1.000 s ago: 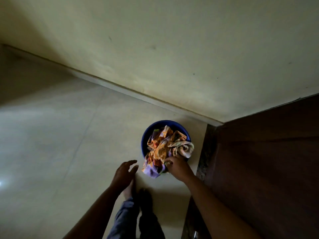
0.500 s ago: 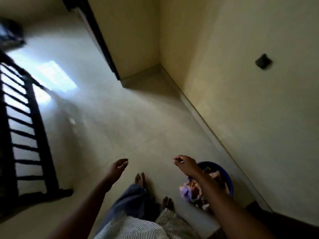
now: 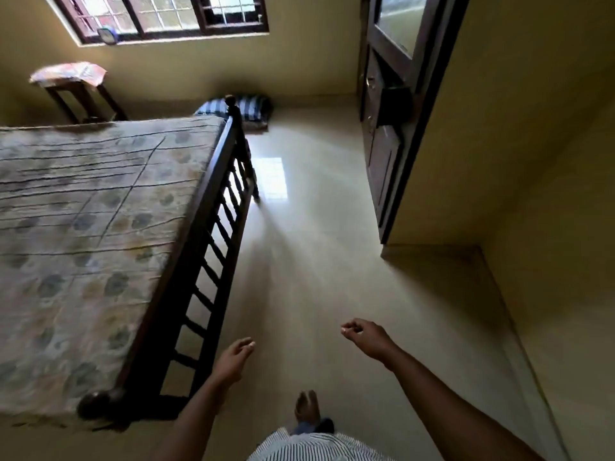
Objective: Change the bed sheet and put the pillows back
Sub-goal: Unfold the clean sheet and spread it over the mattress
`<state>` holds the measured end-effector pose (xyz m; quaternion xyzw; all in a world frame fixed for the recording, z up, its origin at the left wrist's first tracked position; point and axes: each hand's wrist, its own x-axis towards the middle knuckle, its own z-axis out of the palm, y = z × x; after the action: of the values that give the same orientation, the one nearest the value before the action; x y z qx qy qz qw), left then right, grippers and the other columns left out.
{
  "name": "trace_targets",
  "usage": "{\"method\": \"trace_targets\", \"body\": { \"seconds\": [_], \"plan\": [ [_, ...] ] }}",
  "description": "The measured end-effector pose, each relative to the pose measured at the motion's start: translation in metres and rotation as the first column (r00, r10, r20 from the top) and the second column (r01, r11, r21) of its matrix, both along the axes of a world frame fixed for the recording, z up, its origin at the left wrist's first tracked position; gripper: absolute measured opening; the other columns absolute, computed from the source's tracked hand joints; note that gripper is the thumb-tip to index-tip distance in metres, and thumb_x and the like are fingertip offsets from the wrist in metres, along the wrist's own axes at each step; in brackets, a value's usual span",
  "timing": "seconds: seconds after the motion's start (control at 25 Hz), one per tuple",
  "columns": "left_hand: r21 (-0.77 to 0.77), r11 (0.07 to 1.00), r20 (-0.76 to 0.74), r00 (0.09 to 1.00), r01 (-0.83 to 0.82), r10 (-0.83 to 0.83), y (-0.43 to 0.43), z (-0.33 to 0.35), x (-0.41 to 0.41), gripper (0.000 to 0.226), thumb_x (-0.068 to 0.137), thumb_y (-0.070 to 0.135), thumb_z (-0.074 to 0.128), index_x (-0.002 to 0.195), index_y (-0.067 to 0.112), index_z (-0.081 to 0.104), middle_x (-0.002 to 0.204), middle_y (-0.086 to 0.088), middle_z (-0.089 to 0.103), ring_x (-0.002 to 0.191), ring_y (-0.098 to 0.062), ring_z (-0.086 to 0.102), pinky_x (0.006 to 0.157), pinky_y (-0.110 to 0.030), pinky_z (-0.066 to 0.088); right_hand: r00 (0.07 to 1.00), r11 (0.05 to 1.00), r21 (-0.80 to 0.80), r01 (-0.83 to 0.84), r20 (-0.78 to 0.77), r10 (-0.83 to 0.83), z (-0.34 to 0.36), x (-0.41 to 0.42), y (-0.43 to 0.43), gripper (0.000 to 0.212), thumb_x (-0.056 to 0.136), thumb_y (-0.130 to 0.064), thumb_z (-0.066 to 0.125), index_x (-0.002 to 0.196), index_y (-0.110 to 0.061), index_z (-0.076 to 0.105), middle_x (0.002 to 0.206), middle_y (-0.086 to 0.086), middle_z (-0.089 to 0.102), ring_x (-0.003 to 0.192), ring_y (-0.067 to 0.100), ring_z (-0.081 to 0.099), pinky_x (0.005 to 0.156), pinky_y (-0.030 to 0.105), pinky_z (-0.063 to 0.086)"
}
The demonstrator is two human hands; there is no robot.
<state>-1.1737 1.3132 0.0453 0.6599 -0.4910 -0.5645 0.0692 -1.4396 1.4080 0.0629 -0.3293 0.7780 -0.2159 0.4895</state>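
Note:
A bed with a bare, faded floral mattress (image 3: 83, 227) fills the left side, bounded by a dark wooden railed footboard (image 3: 206, 247). Two blue-and-white striped pillows (image 3: 248, 109) lie on the floor past the bed's far corner. A folded orange-patterned cloth (image 3: 71, 73) rests on a wooden stool by the far wall. My left hand (image 3: 234, 359) hangs empty with fingers apart, close to the footboard. My right hand (image 3: 362, 334) is held out over the floor with its fingers curled in, holding nothing.
A dark wooden door (image 3: 386, 128) stands open on the right. The pale tiled floor (image 3: 316, 244) runs between the footboard and the wall (image 3: 532, 194). A barred window (image 3: 159, 18) sits above the far wall. My bare foot (image 3: 306, 407) is on the floor.
My right hand let go of the patterned cloth in the blue tub. I turned away from the tub toward the bed; the tub has left view.

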Motion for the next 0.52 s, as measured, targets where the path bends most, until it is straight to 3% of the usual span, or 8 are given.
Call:
{"method": "trace_targets", "body": {
  "seconds": [0.2,0.32,0.52],
  "plan": [
    [-0.046,0.999,-0.080,0.997,-0.019,0.015,-0.151,0.012,-0.033,0.033,0.098,0.028,0.043,0.129,0.018,0.048,0.126,-0.003,0.050,0.120,-0.023,0.046,0.081,-0.030,0.036,1.000,0.998,-0.063,0.007,0.001,-0.007,0.025,-0.022,-0.145,0.031,0.092,-0.032,0.055,0.120,-0.019,0.059,0.120,0.004,0.060,0.101,0.012,0.053,0.082,0.022,0.041],
    [-0.050,0.999,-0.132,0.991,0.000,-0.006,-0.240,0.015,-0.067,0.031,0.098,0.031,0.043,0.126,0.022,0.049,0.121,0.000,0.050,0.112,-0.019,0.047,0.084,-0.031,0.037,0.999,0.995,-0.089,0.034,0.006,-0.034,0.024,-0.053,-0.225,0.030,0.092,-0.033,0.056,0.118,-0.020,0.060,0.119,0.004,0.060,0.103,0.014,0.055,0.086,0.027,0.046],
    [-0.090,0.996,-0.155,0.988,0.000,-0.014,-0.410,0.013,-0.136,0.032,0.096,0.029,0.049,0.126,0.019,0.051,0.115,-0.004,0.054,0.099,-0.020,0.049,0.073,-0.027,0.038,0.999,0.987,-0.151,0.052,0.012,-0.051,0.021,-0.126,-0.380,0.029,0.091,-0.033,0.057,0.117,-0.019,0.060,0.116,0.003,0.062,0.103,0.014,0.057,0.082,0.025,0.045]
  ]
}}
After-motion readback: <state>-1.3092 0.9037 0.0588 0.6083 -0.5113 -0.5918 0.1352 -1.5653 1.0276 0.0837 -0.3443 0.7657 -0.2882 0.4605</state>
